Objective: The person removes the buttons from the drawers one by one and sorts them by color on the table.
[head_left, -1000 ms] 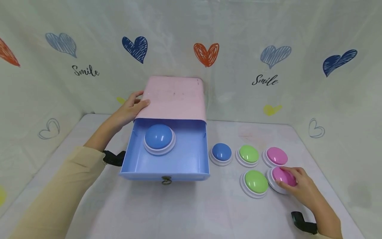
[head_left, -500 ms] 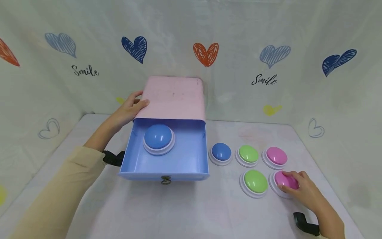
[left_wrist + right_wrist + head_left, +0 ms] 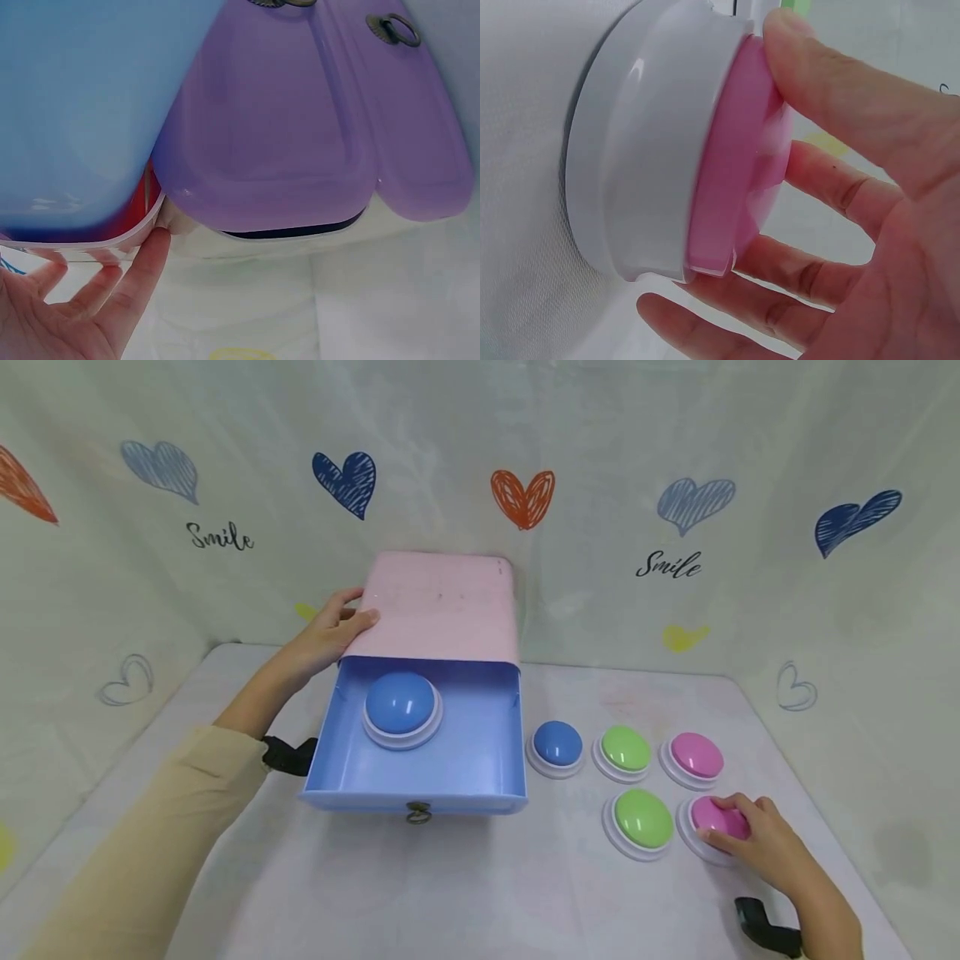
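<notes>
My left hand (image 3: 326, 635) rests on the left side of a pink drawer cabinet (image 3: 438, 610), its fingers extended along the edge in the left wrist view. The cabinet's blue drawer (image 3: 472, 752) is pulled out toward me. Inside it sits a large push button (image 3: 401, 702) with a blue dome and white base. On the right of the table, my right hand (image 3: 765, 839) grips a pink push button (image 3: 716, 818) by its dome, thumb and fingers around it. Its white base stands close to the cloth in the right wrist view.
A smaller blue button (image 3: 558, 745) stands right of the drawer. Two green buttons (image 3: 626, 748) and another pink button (image 3: 697, 755) stand nearby. Two purple drawers (image 3: 277, 120) show in the left wrist view. A curtain printed with hearts (image 3: 522, 500) hangs behind the table.
The pink button in my right hand has shifted a little toward me, away from the other pink button. My left hand and the cabinet have stayed in place.
</notes>
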A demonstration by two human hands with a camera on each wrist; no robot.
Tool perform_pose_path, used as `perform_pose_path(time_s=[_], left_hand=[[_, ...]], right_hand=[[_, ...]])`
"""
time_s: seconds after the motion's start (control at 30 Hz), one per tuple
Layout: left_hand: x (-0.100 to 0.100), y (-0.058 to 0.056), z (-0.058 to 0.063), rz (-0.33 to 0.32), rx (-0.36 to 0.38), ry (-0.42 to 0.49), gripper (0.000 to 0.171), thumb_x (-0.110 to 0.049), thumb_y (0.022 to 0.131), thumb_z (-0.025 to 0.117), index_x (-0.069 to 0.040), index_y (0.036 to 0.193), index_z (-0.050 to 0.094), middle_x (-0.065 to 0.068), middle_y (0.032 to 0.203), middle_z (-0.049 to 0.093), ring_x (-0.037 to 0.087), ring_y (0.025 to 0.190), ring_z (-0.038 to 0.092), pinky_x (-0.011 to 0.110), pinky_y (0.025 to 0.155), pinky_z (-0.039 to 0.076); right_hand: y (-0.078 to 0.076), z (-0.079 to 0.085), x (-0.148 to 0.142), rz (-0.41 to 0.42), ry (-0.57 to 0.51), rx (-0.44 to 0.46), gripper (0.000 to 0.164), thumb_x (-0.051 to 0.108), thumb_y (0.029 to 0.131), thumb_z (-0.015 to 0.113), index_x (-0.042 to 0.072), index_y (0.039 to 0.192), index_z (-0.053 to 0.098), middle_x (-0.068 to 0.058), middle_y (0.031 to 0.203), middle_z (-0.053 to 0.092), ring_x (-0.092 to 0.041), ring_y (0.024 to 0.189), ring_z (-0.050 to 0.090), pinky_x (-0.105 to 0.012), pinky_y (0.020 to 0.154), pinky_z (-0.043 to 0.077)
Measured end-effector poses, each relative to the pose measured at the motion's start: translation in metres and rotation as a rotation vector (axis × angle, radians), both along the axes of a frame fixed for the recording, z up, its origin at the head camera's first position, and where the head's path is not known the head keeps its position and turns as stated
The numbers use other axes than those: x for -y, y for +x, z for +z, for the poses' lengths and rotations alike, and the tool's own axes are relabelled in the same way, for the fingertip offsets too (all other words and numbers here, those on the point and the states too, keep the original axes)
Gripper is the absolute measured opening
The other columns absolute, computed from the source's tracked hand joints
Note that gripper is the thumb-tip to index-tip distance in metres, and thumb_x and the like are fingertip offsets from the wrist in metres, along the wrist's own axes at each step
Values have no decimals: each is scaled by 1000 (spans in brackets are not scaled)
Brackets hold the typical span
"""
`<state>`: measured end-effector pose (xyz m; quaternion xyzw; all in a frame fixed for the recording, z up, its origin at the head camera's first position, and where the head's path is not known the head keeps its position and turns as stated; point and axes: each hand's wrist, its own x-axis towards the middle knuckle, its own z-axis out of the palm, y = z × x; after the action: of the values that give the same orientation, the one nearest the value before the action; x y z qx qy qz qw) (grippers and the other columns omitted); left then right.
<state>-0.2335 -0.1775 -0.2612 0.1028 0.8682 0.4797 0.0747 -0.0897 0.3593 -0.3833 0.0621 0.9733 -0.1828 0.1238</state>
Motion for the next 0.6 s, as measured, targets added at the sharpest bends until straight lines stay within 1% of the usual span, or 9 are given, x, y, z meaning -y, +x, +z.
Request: perform_pose_path(time_s=[0.1, 0.3, 0.37, 0.5, 0.57, 0.6], left_hand=[[-1, 0, 0, 0, 3, 4, 73, -43, 96, 38, -13, 150, -1, 27, 145, 20, 46, 124, 35, 62, 98, 36], [-1, 0, 0, 1, 2, 3, 73, -43, 96, 38, -13, 150, -1, 27, 145, 21, 46, 123, 37, 61, 98, 36], [-1, 0, -1, 2, -3, -3, 73, -43, 96, 38, -13, 150, -1, 27, 145, 20, 46, 124, 36, 62, 98, 36], [0, 0, -1, 1, -6, -8, 73, -43, 96, 38, -13, 150, -1, 27, 145, 21, 46, 124, 36, 62, 97, 36], [0, -1, -1, -1, -6, -9, 73, -43, 96, 38, -13, 150, -1, 27, 145, 21, 46, 124, 36, 61, 97, 36], [0, -1, -1, 0, -5, -9, 73, -43, 96, 38, -13, 150, -1, 27, 145, 21, 46, 123, 36, 61, 97, 36]], right_hand=[[1, 0, 0, -10, 7, 4, 79, 57, 76, 66, -3, 124, 46, -29, 103, 42, -46, 93, 48, -60, 80, 45], [2, 0, 1, 1, 28, 7, 80, 58, 77, 64, -3, 125, 44, -32, 105, 42, -47, 92, 49, -61, 78, 45], [2, 2, 1, 18, 40, -24, 74, 53, 79, 65, -4, 122, 47, -33, 106, 43, -48, 93, 49, -61, 78, 45], [7, 11, 5, 66, 55, -127, 55, 39, 83, 66, -5, 114, 55, -35, 112, 45, -51, 100, 46, -65, 81, 41], [8, 17, 12, 86, 35, -174, 46, 32, 84, 67, -4, 111, 57, -32, 113, 49, -49, 100, 48, -62, 82, 44], [9, 21, 16, 102, 21, -204, 42, 28, 85, 67, -4, 110, 58, -29, 112, 52, -46, 98, 52, -59, 82, 46]])
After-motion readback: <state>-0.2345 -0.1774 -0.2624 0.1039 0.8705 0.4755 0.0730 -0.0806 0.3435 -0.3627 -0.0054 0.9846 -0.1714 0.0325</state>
